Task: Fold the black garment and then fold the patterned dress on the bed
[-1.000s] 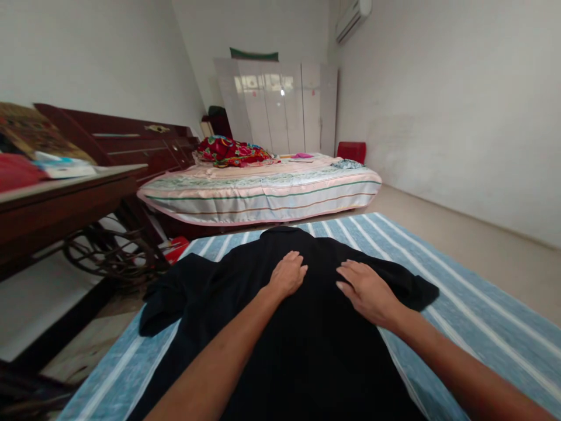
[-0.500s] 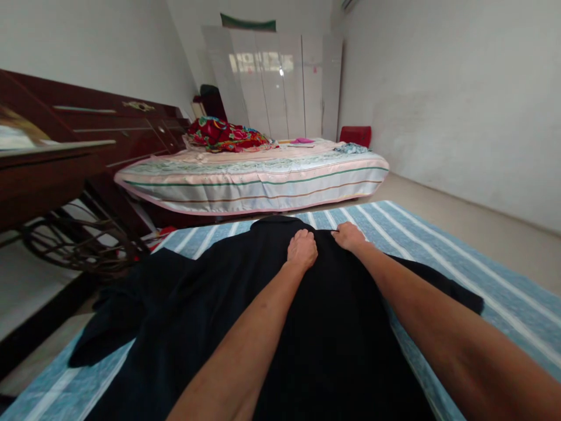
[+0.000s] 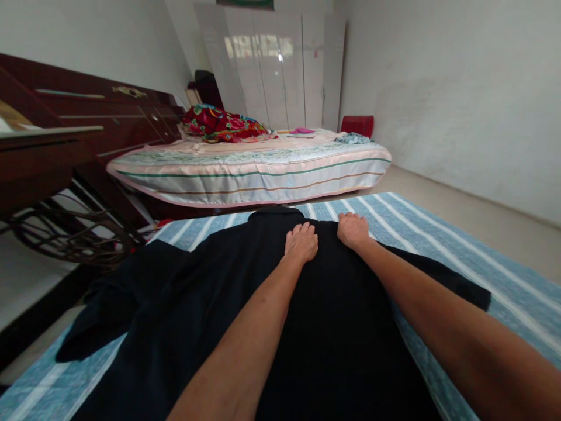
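A black collared shirt (image 3: 342,327) lies spread over a blue-and-white striped sheet, its collar at the far end and sleeves out to both sides. My left hand (image 3: 301,241) rests palm down on the cloth just below the collar, fingers stretched out. To its right, my right hand (image 3: 353,230) is closed at the shirt's shoulder edge, with the fingertips curled over and partly hidden. My forearms cover part of the shirt's body.
The striped sheet (image 3: 438,240) reaches out on both sides. Beyond it stands a bed (image 3: 263,181) with a red floral blanket (image 3: 223,124) on top. Dark wooden furniture (image 3: 52,158) lines the left, a white wardrobe (image 3: 272,76) the back, and a wall the right.
My left hand's fingers have flattened and spread on the shirt. My right hand has shifted slightly right along the shoulder edge. The view has tilted down a little.
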Action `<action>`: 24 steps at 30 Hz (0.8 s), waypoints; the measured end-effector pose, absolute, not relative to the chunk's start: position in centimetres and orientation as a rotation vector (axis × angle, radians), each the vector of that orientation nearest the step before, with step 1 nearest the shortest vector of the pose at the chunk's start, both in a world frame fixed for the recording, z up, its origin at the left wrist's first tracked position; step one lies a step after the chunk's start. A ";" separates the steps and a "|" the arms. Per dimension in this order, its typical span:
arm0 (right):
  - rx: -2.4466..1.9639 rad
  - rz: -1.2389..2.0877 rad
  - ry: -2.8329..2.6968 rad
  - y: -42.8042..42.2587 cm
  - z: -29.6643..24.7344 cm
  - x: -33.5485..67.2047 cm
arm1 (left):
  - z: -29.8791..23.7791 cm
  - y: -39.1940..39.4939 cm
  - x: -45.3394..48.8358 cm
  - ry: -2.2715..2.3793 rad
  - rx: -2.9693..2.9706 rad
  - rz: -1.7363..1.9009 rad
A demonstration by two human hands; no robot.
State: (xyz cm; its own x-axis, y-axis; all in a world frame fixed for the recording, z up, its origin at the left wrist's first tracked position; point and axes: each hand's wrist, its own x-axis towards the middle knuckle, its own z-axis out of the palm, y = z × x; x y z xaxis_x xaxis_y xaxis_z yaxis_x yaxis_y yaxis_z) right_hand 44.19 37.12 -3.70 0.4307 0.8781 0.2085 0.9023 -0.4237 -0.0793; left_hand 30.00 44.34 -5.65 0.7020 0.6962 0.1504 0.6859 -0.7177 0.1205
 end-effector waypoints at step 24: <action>-2.379 0.031 -1.852 37.7 -4.3 44.0 | -4.4 45.1 30.3 1.124 2.838 0.129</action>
